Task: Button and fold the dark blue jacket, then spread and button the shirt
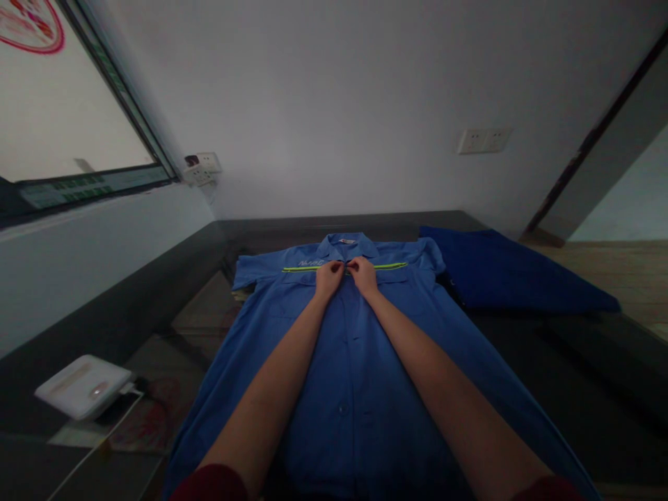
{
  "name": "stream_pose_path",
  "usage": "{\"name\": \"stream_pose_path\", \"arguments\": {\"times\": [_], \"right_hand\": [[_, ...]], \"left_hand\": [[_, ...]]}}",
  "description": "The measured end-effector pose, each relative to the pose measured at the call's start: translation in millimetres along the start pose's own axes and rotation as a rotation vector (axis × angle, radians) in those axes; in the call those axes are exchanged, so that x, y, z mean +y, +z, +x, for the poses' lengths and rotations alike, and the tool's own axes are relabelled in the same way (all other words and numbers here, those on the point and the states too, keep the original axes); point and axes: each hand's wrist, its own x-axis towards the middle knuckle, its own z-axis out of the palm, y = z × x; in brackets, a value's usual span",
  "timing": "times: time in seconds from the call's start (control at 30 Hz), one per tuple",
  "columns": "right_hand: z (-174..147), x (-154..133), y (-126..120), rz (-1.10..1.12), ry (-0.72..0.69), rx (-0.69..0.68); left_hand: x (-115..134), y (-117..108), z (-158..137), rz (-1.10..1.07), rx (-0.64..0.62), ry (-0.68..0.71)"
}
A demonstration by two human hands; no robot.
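Note:
A blue short-sleeved work shirt (334,362) lies face up with its collar at the far end and a yellow-green stripe across the chest. My left hand (330,277) pinches the front placket just below the collar, near white lettering. Close beside it, my right hand (362,274) pinches the opposite edge of the same opening. The fingertips of both hands almost meet; whether a button is between them is too small to tell. Lower down, a button (343,410) shows on the left front edge, with buttonholes on the other edge.
Dark blue folded cloth (511,271) lies to the right on the dark glossy table (553,390). At the left sits a white box-shaped device (86,386) with a white cable. Wall sockets (484,140) and a window (78,104) are behind.

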Motion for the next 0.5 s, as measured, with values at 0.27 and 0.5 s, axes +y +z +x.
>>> {"name": "stream_pose_path", "arguments": {"times": [0.27, 0.5], "right_hand": [[0.0, -2.7, 2.7, -0.030, 0.003, -0.014], [0.7, 2.0, 5.5, 0.036, 0.033, -0.069]], "left_hand": [[-7.5, 5.4, 4.9, -0.083, 0.021, -0.100], [-9.6, 5.3, 5.2, -0.102, 0.035, -0.124]]}}
